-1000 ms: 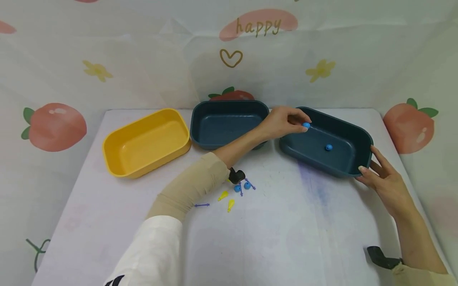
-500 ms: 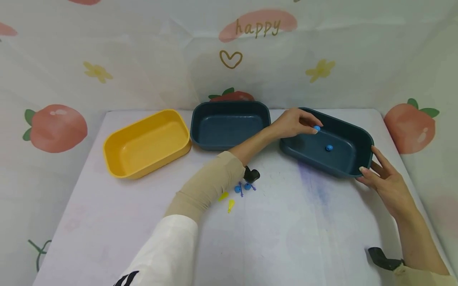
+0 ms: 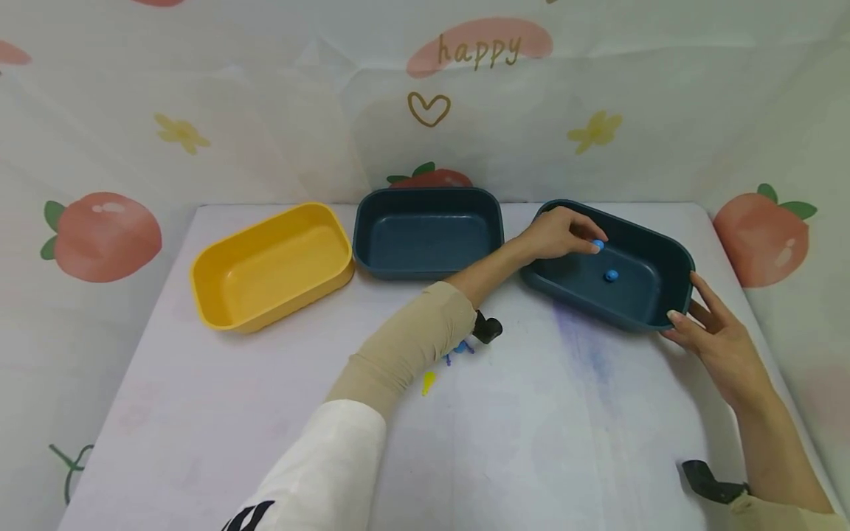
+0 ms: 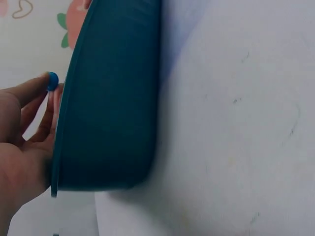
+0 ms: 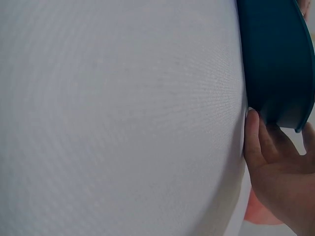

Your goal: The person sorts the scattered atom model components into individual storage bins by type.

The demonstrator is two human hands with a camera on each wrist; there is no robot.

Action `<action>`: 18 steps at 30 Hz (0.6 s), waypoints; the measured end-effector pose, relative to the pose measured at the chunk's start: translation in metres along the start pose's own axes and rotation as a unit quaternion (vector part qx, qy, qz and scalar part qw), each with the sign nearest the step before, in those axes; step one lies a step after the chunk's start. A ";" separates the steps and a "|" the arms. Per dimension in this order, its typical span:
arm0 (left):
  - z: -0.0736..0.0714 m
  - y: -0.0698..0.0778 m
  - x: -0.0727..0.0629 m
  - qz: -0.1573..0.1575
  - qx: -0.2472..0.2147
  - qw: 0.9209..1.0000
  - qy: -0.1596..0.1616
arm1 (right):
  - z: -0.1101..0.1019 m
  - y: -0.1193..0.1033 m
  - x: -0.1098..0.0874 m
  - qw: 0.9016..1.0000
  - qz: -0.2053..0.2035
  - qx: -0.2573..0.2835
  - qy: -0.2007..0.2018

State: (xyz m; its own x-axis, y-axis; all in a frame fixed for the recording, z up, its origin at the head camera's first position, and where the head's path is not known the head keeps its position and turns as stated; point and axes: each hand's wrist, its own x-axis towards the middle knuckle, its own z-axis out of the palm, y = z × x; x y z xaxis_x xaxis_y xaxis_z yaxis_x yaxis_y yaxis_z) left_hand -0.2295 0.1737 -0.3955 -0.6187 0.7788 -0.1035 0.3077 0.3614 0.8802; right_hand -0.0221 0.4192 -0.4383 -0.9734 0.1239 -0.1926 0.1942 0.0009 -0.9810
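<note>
My left hand (image 3: pixel 558 232) reaches over the near-left part of the right-hand dark blue bin (image 3: pixel 640 243) and pinches a small blue bead (image 3: pixel 598 245) between thumb and fingertips. In the left wrist view that bead (image 4: pixel 52 81) shows at the fingertips, beside the bin's rim. A second blue bead (image 3: pixel 611 276) lies on the bin floor. At the bin's right end my right hand (image 3: pixel 727 358) holds the corner, thumb on the near rim. The right wrist view shows the fingers of this hand (image 5: pixel 280 167) against the bin's end wall, low by the table.
Another dark blue bin (image 3: pixel 428 243) stands at the back middle, with a yellow bin (image 3: pixel 272 273) at its left. Beside my left sleeve lie a yellow piece (image 3: pixel 429 382) and small blue and purple pieces (image 3: pixel 462 346), partly hidden by it. A printed cloth (image 3: pixel 285 103) hangs behind.
My left hand has moved right and slightly nearer with the blue bead, farther over the bin. Its sleeve now covers more of the small pieces. The right hand stays at the bin's end.
</note>
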 end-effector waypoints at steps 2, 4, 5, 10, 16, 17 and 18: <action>0.003 0.001 0.002 -0.015 0.004 1.000 -0.008 | 0.000 0.001 0.000 1.000 -0.002 0.004 0.000; 0.005 0.001 0.004 -0.032 0.002 0.999 -0.012 | 0.000 0.001 0.000 1.000 -0.001 0.002 0.002; 0.006 0.000 0.006 -0.039 0.000 0.999 -0.014 | -0.001 0.002 -0.001 1.000 -0.001 0.004 0.001; 0.009 -0.001 0.012 -0.069 -0.008 0.998 -0.005 | -0.002 0.003 -0.002 1.000 -0.003 0.008 0.000; 0.016 0.000 0.016 -0.113 0.010 0.993 0.032 | -0.003 0.002 0.000 1.000 -0.005 0.020 -0.004; 0.017 0.000 0.016 -0.121 0.012 0.992 0.035 | -0.002 0.002 0.001 1.000 -0.005 0.019 -0.004; 0.017 0.000 0.017 -0.128 0.014 0.991 0.036 | -0.002 0.002 0.002 1.000 -0.005 0.016 -0.002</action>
State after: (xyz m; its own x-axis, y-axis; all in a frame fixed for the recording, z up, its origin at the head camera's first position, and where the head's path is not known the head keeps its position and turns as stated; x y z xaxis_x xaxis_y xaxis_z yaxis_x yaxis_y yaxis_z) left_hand -0.2275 0.1954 -0.4053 -0.7290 0.6216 -0.2867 0.1535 0.5566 0.8165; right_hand -0.0229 0.4213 -0.4407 -0.9759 0.1191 -0.1830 0.1806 -0.0301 -0.9831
